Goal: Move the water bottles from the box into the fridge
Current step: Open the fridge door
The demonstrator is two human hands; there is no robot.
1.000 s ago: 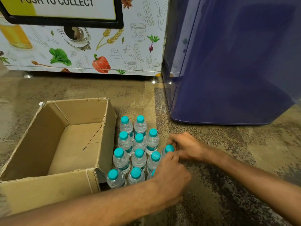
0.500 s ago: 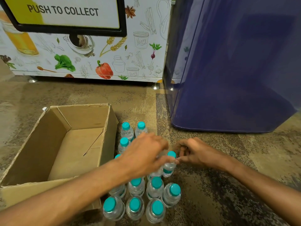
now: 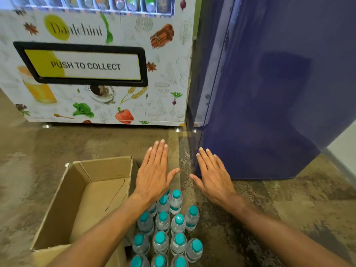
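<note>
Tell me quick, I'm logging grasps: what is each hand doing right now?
Left hand: open, fingers straight, holding nothing.
Right hand: open, fingers straight, holding nothing.

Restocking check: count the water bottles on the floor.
13 water bottles, on the floor right of the box: three nearest, two rows of four, two farthest. The left hand and wrist may hide more.
</note>
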